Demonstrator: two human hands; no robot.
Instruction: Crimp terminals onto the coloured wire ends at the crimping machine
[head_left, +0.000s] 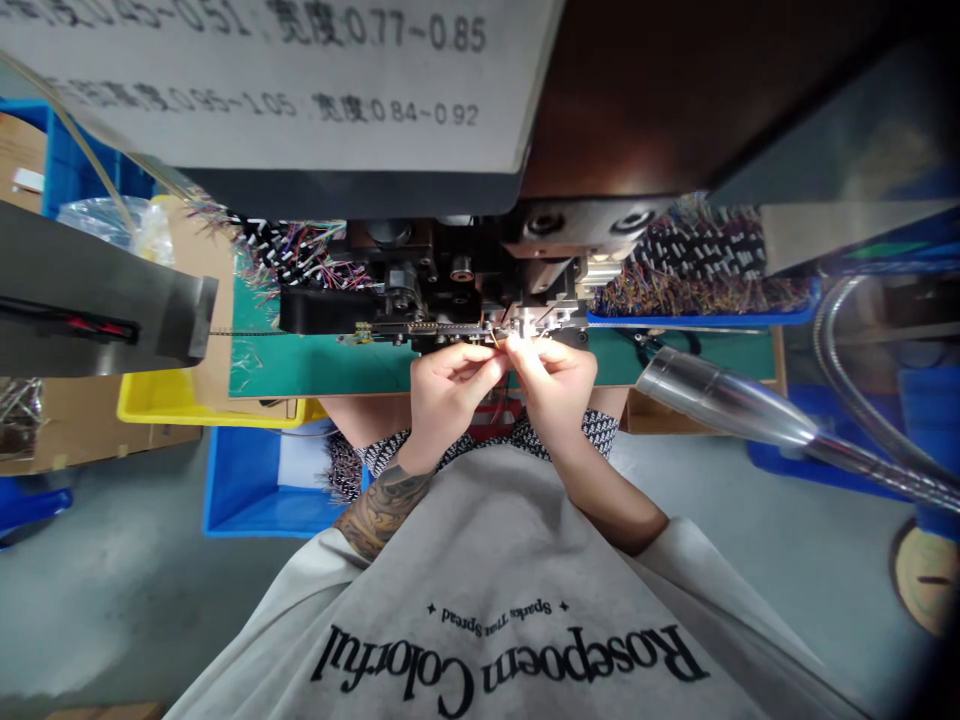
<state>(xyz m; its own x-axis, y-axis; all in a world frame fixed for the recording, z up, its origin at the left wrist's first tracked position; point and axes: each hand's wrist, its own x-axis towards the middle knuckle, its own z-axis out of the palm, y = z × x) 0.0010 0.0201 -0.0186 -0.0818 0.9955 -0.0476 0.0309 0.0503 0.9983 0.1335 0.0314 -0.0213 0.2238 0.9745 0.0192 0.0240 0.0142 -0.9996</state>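
My left hand (452,395) and my right hand (556,392) meet at the front of a crimping machine (457,270), fingertips pinched close together. Thin wires (495,341) show at the fingertips, one of them yellow-orange. Both hands pinch these wires; how many each one holds is too small to tell. Just beyond the fingers, the machine's working point (525,322) is brightly lit, and glare hides where the wire tips are. A strip of small metal terminals (442,328) runs into it from the left.
A blue tray (795,312) of bundled wires lies behind at right, and more wire bundles (300,250) at left. A metal gooseneck lamp (727,400) reaches in from the right. Yellow (172,400) and blue bins (240,510) stand left, below the green work surface (330,370).
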